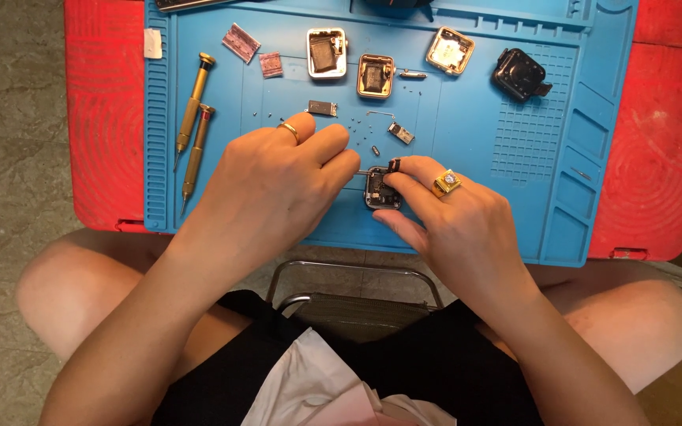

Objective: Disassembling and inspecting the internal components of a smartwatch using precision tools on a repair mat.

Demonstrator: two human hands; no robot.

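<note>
While right hand (455, 221) steadies watch case (380, 193), left hand (278, 185) probes.

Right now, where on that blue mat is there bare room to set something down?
Bare: the ridged patch on the blue mat below the black casing. Crowded: the top row of opened casings and the loose screws above both hands.

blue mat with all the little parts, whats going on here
A person seated at a blue work mat is working on a small opened square device. The right hand steadies it with its fingertips while the left hand brings a thin metal tool to its top edge. Other opened square casings, loose screws and two screwdrivers lie on the mat.
</note>
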